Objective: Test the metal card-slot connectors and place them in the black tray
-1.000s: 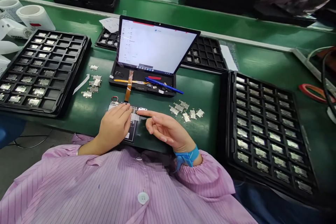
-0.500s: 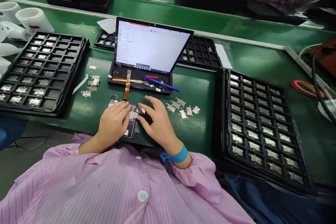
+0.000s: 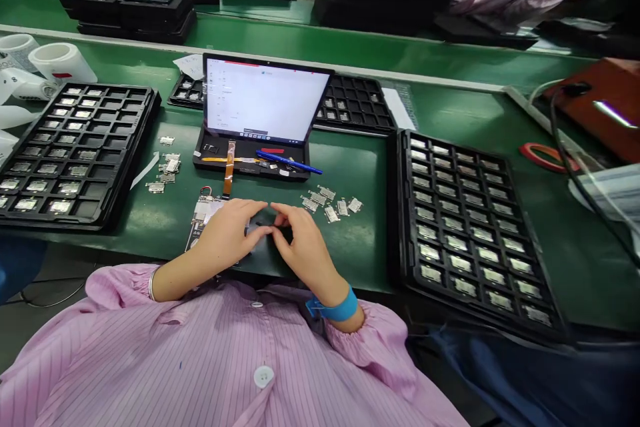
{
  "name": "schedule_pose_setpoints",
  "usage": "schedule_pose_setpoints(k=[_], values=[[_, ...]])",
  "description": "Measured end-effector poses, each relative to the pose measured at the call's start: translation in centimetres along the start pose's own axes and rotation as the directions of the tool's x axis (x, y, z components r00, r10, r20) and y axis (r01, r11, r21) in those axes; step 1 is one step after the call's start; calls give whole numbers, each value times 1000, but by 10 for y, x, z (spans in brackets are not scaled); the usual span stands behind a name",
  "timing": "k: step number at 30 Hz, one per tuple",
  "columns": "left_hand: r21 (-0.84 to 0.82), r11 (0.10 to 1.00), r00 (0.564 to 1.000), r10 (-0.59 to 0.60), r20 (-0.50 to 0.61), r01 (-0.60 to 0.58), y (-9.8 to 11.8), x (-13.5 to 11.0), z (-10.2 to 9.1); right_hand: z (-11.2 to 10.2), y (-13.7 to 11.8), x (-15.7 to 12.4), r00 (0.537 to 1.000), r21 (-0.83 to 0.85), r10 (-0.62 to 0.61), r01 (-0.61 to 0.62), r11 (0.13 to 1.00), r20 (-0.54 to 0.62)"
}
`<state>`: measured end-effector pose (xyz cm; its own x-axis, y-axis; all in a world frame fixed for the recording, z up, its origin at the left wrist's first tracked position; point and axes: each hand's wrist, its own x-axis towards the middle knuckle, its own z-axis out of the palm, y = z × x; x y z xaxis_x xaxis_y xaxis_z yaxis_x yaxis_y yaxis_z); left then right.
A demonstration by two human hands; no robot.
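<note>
My left hand (image 3: 229,230) and my right hand (image 3: 306,243) meet fingertip to fingertip at the table's near edge. Thumb and fingers are pinched in on both; whatever small piece they hold is too hidden to name. Beneath and left of my left hand lies a circuit board (image 3: 197,233), partly covered by that hand. An orange flat ribbon cable (image 3: 229,170) runs from the board to a lit display screen (image 3: 263,103), which leans upright in a black tray (image 3: 203,167). A blue pen (image 3: 290,162) rests across this tray.
Small metallic modules lie loose in one group (image 3: 331,215) right of my hands and another (image 3: 169,163) on the left. Compartment trays of modules stand left (image 3: 116,177) and right (image 3: 400,227). Red tape (image 3: 530,159) and a cable (image 3: 557,140) are far right.
My right hand has closed from a spread pose, and its fingertips now meet those of my left hand, which has moved right off the board's top. The view has shifted slightly.
</note>
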<state>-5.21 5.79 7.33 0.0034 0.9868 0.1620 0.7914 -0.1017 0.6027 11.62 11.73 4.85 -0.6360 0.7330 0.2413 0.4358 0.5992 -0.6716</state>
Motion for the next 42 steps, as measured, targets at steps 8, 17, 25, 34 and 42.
schedule_pose_setpoints(k=[8, 17, 25, 34, 42], values=[[125, 986, 985, 93, 142, -111, -2, 11, 6, -1, -1, -17, 997, -5, 78, -78, 997, -31], [-8, 1000, 973, 12, 231, -10, 14, 13, 4, -12, -4, -23, 985, 47, 172, -173, 984, 32], [-119, 993, 941, 27, 337, 15, 18, 23, -18, -26, 3, -26, 991, 235, 125, -134, 963, 52], [288, 924, 968, 231, 99, -250, 6, 61, 13, -43, 25, -27, 766, 539, 480, -210, 816, -427], [179, 983, 987, -10, -160, 39, 10, 46, -30, -15, 2, 3, 880, 914, 401, -354, 199, 253]])
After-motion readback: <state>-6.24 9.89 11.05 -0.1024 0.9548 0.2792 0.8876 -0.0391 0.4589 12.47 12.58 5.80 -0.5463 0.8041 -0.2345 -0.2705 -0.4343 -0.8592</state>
